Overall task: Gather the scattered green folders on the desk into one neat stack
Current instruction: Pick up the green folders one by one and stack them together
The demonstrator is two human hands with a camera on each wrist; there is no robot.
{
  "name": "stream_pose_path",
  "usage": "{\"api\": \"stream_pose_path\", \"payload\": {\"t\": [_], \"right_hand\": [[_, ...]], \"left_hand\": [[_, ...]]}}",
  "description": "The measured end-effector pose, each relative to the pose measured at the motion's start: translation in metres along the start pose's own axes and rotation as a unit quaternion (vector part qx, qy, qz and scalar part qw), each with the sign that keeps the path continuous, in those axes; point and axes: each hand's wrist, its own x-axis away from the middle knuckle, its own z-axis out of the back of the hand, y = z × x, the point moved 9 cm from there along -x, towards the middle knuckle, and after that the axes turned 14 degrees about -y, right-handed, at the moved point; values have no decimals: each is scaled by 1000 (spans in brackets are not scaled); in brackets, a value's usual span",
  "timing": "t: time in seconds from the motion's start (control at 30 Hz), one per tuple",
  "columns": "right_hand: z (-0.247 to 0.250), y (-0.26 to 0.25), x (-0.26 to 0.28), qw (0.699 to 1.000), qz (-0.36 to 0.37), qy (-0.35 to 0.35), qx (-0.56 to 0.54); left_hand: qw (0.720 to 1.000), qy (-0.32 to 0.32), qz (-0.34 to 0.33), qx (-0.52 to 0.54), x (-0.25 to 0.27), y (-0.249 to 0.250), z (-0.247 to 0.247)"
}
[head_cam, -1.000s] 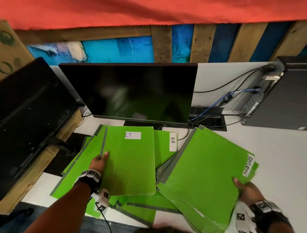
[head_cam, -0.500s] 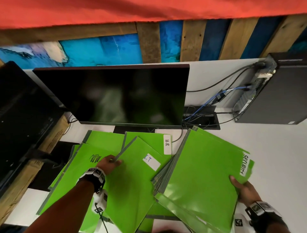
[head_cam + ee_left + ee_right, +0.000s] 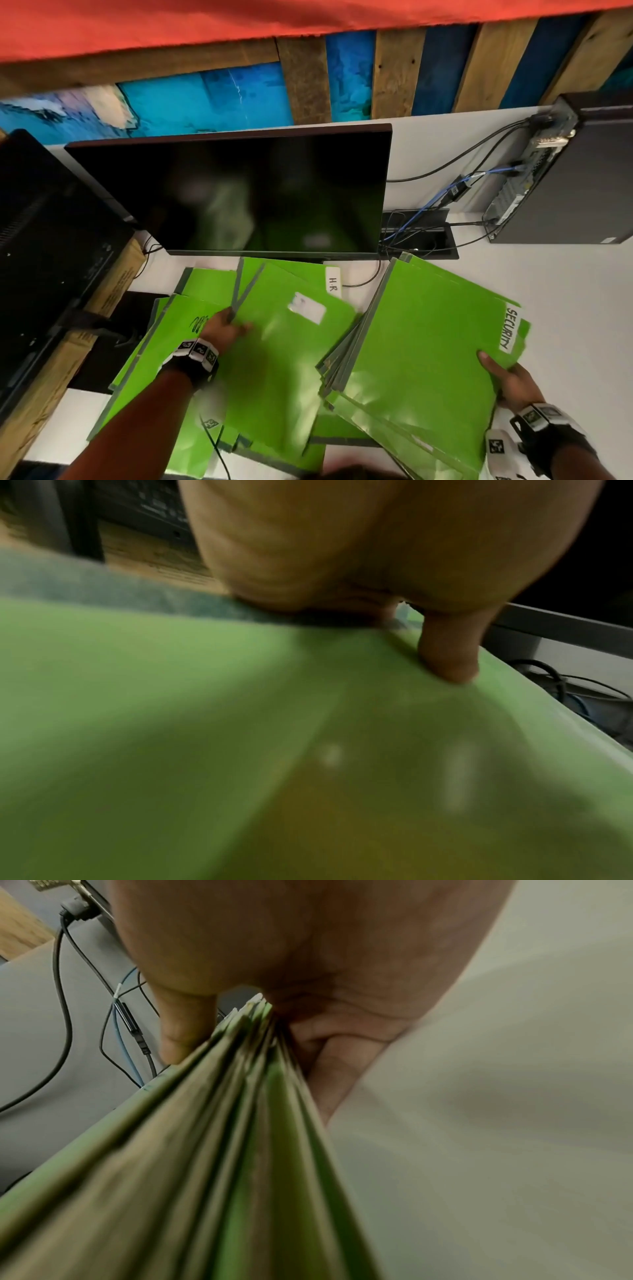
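Observation:
My right hand (image 3: pixel 503 377) grips a stack of several green folders (image 3: pixel 421 349) at its right edge, thumb on top; the top one carries a "SECURITY" label. The right wrist view shows the stack's edges (image 3: pixel 219 1123) pinched between thumb and fingers. My left hand (image 3: pixel 227 323) holds a single green folder (image 3: pixel 284 370) with a white label by its grey spine, tilted and lifted beside the stack. In the left wrist view the thumb presses on that folder (image 3: pixel 240 723). More green folders (image 3: pixel 202 287) lie beneath, one labelled "H.R".
A dark monitor (image 3: pixel 239 192) stands just behind the folders. A second dark screen (image 3: pixel 44 240) on a cardboard box is at the left. A computer case (image 3: pixel 575 181) with cables (image 3: pixel 442 195) sits at the back right. White desk (image 3: pixel 565 308) shows at the right.
My left hand has swung the labelled folder clockwise and toward the stack in my right hand. The right hand and its stack have barely moved.

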Motion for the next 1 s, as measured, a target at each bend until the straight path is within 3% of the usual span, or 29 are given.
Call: {"api": "stream_pose_path", "payload": {"t": [0.13, 0.2, 0.33, 0.47, 0.63, 0.77, 0.83, 1.0], "right_hand": [[-4, -6, 2, 1000, 13, 2, -2], [-6, -8, 4, 1000, 24, 5, -18], [-12, -16, 10, 998, 47, 3, -33], [-26, -31, 27, 997, 51, 5, -52], [-23, -28, 22, 996, 60, 8, -68], [-22, -24, 16, 995, 65, -5, -73], [-19, -20, 12, 995, 62, -13, -73], [-12, -9, 8, 989, 48, -21, -140]], "left_hand": [[990, 108, 21, 87, 18, -37, 54], [984, 113, 17, 133, 29, -55, 69], [969, 63, -58, 233, 55, -57, 73], [953, 43, -139, 268, 86, -21, 86], [924, 7, -241, 297, 111, 66, 85], [901, -39, -333, 277, 122, 157, 31], [909, -63, -344, 227, 119, 191, -18], [944, -129, -280, 117, 75, 217, -146]]}}
